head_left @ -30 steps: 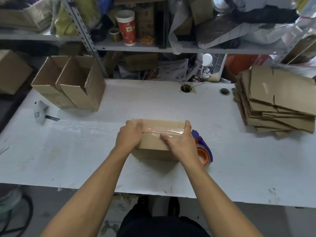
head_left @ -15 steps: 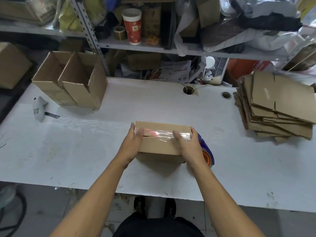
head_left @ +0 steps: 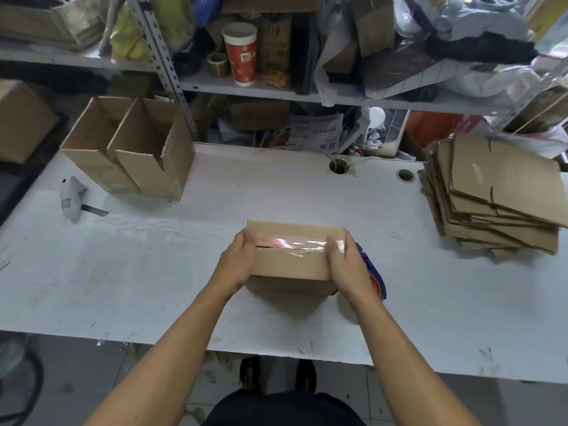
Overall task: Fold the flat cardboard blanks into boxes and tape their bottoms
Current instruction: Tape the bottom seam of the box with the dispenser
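A small cardboard box (head_left: 290, 264) stands bottom-up in the middle of the white table (head_left: 123, 272), with a strip of clear tape (head_left: 292, 244) across its closed flaps. My left hand (head_left: 238, 264) grips the box's left end, thumb on top. My right hand (head_left: 344, 262) grips the right end, fingers curled over the taped edge. A blue and orange tape dispenser (head_left: 373, 279) lies just right of the box, mostly hidden behind my right hand. A stack of flat cardboard blanks (head_left: 498, 195) lies at the table's right.
Two folded open boxes (head_left: 132, 152) stand at the table's back left. A grey handheld scanner (head_left: 72, 198) lies near the left edge. Cluttered metal shelves (head_left: 276, 87) with a red paper cup (head_left: 241, 52) rise behind the table. Two cable holes (head_left: 338, 166) pierce the tabletop.
Both hands slid from pressing the tape on top of the box outward to its two ends. The camera view shifted slightly; the box stayed in place.
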